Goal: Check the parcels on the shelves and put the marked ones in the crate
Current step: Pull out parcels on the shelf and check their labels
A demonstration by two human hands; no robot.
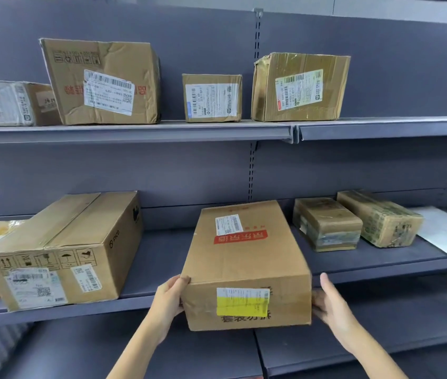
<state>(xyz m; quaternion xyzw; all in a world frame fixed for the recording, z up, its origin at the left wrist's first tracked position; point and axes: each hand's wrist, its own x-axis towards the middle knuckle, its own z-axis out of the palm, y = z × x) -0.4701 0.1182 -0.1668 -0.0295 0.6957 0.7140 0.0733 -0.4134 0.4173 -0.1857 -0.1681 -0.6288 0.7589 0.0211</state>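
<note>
Left hand (168, 298): I grasp the parcel's (247, 258) left front corner.
Right hand (331, 302): I clasp its right side.
Label (242, 301): yellow-marked, facing me.

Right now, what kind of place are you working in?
Probably a parcel storeroom or pickup point: grey metal shelving carries taped cardboard parcels with barcoded shipping labels, like the big box, and both hands grip a yellow-labelled parcel.
</note>
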